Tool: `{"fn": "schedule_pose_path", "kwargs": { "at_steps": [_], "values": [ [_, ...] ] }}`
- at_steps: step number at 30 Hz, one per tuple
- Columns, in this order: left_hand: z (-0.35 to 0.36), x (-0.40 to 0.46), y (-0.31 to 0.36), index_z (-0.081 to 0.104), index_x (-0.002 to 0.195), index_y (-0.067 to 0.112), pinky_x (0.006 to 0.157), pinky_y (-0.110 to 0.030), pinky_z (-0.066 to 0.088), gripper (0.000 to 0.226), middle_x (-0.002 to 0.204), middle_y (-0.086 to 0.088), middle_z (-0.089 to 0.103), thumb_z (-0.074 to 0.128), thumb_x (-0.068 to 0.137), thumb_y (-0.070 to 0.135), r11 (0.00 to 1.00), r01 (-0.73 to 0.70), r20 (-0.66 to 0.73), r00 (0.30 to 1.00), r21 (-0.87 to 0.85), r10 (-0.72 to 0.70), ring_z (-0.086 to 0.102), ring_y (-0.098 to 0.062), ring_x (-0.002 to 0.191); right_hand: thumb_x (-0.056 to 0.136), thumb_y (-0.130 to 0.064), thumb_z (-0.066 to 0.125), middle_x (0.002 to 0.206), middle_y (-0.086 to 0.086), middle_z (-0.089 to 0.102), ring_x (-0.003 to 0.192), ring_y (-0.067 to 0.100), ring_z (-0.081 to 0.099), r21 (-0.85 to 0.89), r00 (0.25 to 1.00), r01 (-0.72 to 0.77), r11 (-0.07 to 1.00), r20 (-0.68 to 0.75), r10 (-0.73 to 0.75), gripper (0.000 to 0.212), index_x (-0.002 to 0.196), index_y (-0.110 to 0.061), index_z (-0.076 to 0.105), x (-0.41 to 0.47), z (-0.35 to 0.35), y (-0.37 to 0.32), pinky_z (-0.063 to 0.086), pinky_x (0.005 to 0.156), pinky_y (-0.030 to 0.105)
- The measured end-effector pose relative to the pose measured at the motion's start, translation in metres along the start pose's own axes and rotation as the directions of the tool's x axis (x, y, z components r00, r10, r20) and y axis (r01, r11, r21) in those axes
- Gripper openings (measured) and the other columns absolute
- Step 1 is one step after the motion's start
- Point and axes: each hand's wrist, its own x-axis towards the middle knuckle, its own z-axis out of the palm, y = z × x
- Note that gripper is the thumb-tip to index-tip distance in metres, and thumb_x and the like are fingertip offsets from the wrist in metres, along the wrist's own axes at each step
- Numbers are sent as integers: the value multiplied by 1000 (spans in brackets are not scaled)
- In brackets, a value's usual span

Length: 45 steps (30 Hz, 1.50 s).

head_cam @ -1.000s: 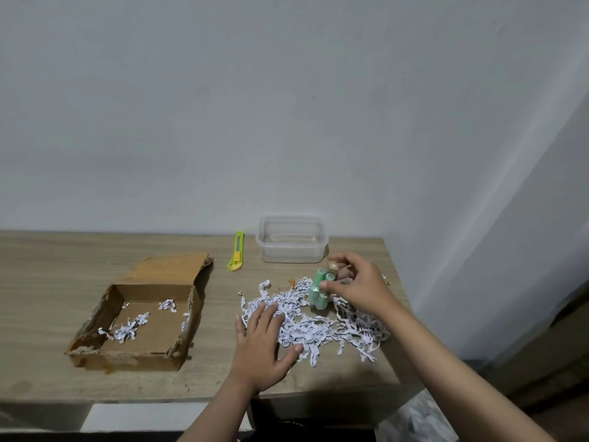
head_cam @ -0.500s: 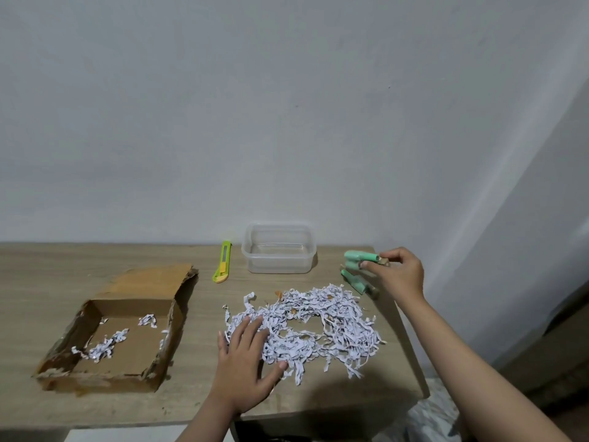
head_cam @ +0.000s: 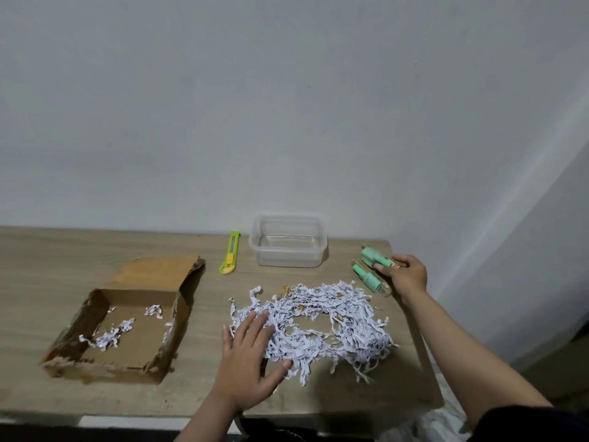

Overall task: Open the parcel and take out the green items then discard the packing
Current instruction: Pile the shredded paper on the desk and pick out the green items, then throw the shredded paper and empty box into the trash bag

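Note:
The opened cardboard parcel lies at the left of the table with a few paper shreds inside. A heap of white shredded packing paper is spread over the table's right half. My left hand rests flat on the heap's near left edge, fingers apart. Two green bottle-shaped items lie side by side at the far right of the table: one farther back, one nearer. My right hand is beside them, its fingertips pinched on the cap end of the farther green item.
A clear plastic container stands empty at the back of the table, with a yellow-green utility knife to its left. The table's right edge runs just beyond the green items and my right forearm. A plain wall rises behind.
My right hand carried the green items out of the shredded paper to the far right of the table and lowered them there. My left hand stayed on the paper heap.

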Motion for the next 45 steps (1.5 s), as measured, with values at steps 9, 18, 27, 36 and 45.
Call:
{"fn": "schedule_pose_path", "kwargs": {
  "at_steps": [9, 18, 27, 36, 45],
  "values": [
    [2, -1, 1, 33, 140, 38, 111, -57, -4, 70, 156, 18, 9, 30, 80, 75, 999, -15, -54, 998, -42, 13, 0, -6, 144, 78, -17, 73, 118, 11, 64, 108, 22, 58, -95, 992, 123, 988, -6, -124, 33, 109, -8, 64, -16, -7, 2, 42, 94, 29],
    [-3, -2, 2, 22, 146, 28, 108, -61, 0, 85, 159, 0, -1, 31, 77, 76, 983, 155, -179, 969, -96, -170, -2, -20, 145, 87, -41, 57, 107, -7, 66, 95, 15, 62, 30, 961, 274, 961, 32, -275, 17, 102, -33, 62, -116, -18, 45, 54, 89, 48],
    [1, -2, 1, 35, 140, 26, 114, -50, 17, 85, 154, -1, 26, 20, 77, 80, 981, 108, -51, 992, -162, -118, 20, -21, 142, 86, -48, 56, 147, -9, 38, 136, 12, 33, -77, 938, 264, 962, 252, -237, 55, 137, -37, 40, -153, 14, 49, 33, 111, 39],
    [1, 9, 49, 33, 129, 15, 110, -40, 23, 45, 127, 2, 42, 35, 93, 43, 743, 226, 57, 968, -630, -246, 37, -20, 127, 91, -38, 54, 138, -6, 49, 127, 8, 42, -76, 910, 280, 957, 337, -240, 45, 133, -23, 49, -193, 69, 45, 33, 104, 24],
    [-3, 10, 73, 29, 145, 18, 108, -17, 19, 44, 151, 3, 30, 30, 102, 26, 482, 248, 101, 945, -841, -311, 26, -6, 137, 79, -53, 55, 122, -16, 62, 117, 3, 55, 175, 942, 123, 977, 290, -170, 32, 110, -44, 59, -201, 78, 46, 44, 105, 38]
  ]
}}
